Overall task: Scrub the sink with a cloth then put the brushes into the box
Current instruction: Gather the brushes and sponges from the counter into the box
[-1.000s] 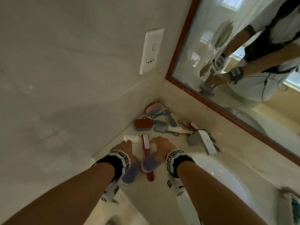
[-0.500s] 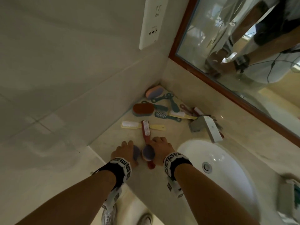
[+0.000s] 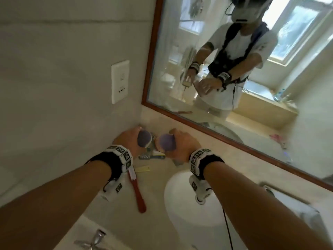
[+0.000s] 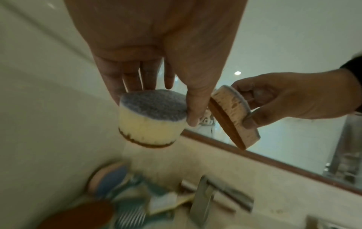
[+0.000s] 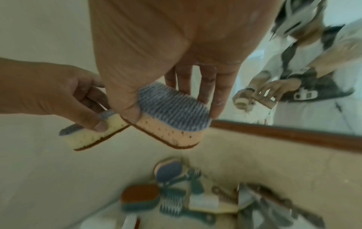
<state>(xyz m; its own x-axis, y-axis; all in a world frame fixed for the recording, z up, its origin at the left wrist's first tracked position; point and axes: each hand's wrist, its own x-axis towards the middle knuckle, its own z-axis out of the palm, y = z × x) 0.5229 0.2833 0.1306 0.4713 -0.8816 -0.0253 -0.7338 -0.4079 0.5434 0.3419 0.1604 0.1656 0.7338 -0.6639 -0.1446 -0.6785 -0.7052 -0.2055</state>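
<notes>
- Head view: the left hand (image 3: 128, 139) holds a brush with blue-grey bristles (image 3: 144, 138). Its grip is closed on it.
- The right hand (image 3: 182, 146) holds a second brush like it (image 3: 166, 142). The two brushes are up in the air, close side by side, above the counter (image 3: 158, 179).
- A red long-handled brush (image 3: 138, 193) lies on the counter, near the white sink (image 3: 180, 204). A mirror (image 3: 234, 69) with a brown frame hangs on the wall behind.
- Left wrist view: the fingers (image 4: 115, 83) and thumb of the left hand pinch the sides of its brush (image 4: 151, 117). The bristles face the palm and the brown back faces down.
- The right hand (image 4: 293, 99) holds its brush (image 4: 229, 117) tilted, just beside the first one.
- Right wrist view: the right hand (image 5: 176, 54) pinches its brush (image 5: 170, 116) by the sides, bristles up. Its grip is closed on the brush.
- The left hand (image 5: 49, 89) holds its brush (image 5: 92, 134) right next to it. I cannot tell if the two brushes touch.
- Down below, more brushes (image 5: 168, 193) lie in a blurry heap in the corner of the counter.
</notes>
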